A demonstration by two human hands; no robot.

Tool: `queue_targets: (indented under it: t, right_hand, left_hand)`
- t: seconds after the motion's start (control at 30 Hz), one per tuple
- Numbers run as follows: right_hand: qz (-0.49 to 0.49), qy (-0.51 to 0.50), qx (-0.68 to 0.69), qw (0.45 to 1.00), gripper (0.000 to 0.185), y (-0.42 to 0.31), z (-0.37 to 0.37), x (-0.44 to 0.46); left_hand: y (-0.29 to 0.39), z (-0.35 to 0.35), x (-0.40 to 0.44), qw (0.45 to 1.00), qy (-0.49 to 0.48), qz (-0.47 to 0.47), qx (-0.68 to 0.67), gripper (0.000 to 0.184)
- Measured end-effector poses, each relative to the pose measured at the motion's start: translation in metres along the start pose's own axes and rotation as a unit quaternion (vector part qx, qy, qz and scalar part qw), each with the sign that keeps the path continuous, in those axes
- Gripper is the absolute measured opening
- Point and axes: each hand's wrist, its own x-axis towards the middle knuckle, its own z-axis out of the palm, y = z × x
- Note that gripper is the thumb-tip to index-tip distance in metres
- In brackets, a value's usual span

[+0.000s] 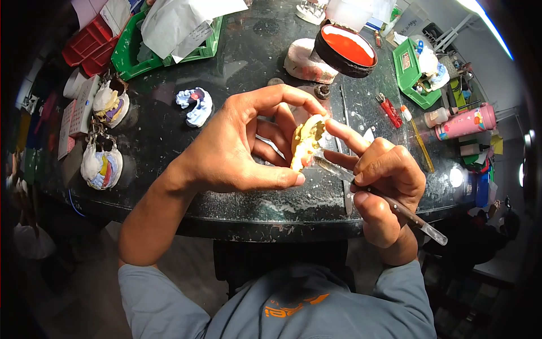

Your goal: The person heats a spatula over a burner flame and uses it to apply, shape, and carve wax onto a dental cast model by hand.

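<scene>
My left hand (226, 150) is closed on a yellow dental cast (305, 144), with the thumb at its lower end and the fingertips at its upper end. The cast is tilted up above the bench. In my right hand (389, 175) is a wax knife (398, 208) with a dark handle and metal ends. Its blade reaches the near lower side of the cast; whether it touches cannot be told. The right fingertips are beside the cast's upper edge. Behind the hands stands a black round tin of red wax (349, 48), tilted beside a whitish plaster block (305, 61).
A blue dental impression (199, 108) lies left of centre. Two articulated dental models (101, 164) stand at the left edge. Green bins (125, 56) (407, 68) are at both back sides. A red-handled tool (389, 111), a yellow stick (420, 141) and a pink bottle (466, 121) lie right.
</scene>
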Motion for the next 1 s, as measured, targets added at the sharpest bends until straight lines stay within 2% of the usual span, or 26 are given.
queue_targets:
  t: [0.1, 0.73, 0.87, 1.0]
  right_hand:
    - [-0.040, -0.064, -0.062, 0.995, 0.014, 0.003, -0.008, 0.003]
    - [-0.035, -0.076, -0.105, 0.991, 0.013, 0.002, -0.003, -0.002]
    - [-0.040, -0.077, -0.102, 0.991, 0.014, 0.001, -0.003, -0.001]
    - [-0.069, -0.011, -0.072, 0.995, 0.024, 0.006, 0.007, 0.001]
  left_hand:
    - [-0.001, -0.002, 0.001, 1.000, 0.004, -0.007, -0.009, 0.072]
    - [-0.001, -0.003, 0.001, 1.000, 0.002, 0.005, -0.005, 0.071]
    - [-0.001, -0.004, 0.001, 1.000, 0.000, 0.011, -0.005, 0.071]
    - [0.000, -0.004, 0.001, 1.000, 0.002, 0.013, -0.003, 0.071]
